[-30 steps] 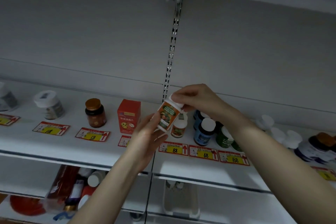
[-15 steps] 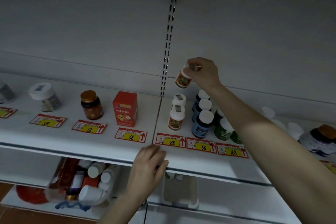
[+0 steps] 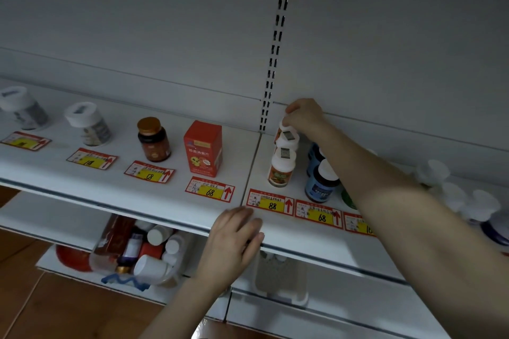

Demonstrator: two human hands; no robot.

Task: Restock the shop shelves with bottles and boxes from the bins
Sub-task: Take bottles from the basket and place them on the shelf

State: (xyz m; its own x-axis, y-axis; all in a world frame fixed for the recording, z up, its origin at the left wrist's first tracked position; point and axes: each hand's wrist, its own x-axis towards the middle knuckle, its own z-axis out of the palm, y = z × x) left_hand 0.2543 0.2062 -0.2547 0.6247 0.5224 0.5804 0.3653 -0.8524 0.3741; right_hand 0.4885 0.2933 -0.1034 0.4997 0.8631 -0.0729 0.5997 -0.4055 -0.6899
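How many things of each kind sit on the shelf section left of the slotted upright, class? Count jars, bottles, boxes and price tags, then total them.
White-capped jars: 2
Brown bottle: 1
Red box: 1
Price tags: 4
Total: 8

Matt white painted-metal shelf [image 3: 124,181], glossy amber bottle [image 3: 153,139], red cardboard box [image 3: 203,147], wood-look floor [image 3: 55,308]

My left hand [image 3: 234,239] and right hand [image 3: 303,118] are bare. Behind each grip, my left forearm [image 3: 176,308] and right forearm [image 3: 399,217] run bare too, right back to the picture's edge. The fingers are slim; the nails are too blurred to tell.
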